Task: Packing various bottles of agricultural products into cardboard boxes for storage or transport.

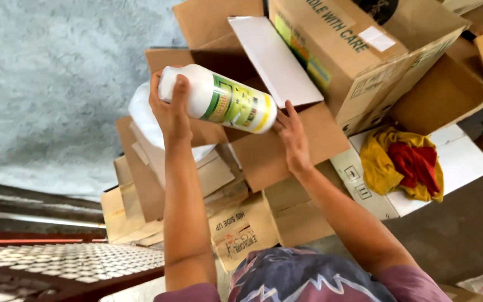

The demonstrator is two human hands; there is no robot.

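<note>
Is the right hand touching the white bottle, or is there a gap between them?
Touching. The head view shows the right hand with fingertips pressed against the base end of the white bottle, while the left hand grips its other end.

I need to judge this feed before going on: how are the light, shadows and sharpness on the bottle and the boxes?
Head view: even daylight, no harsh glare; the white bottle is bright but its label looks soft; left hand and right hand are slightly blurred; the open carton is dark inside; yellow and red cloth is clear; wide-lens bending tilts the edges.
</note>
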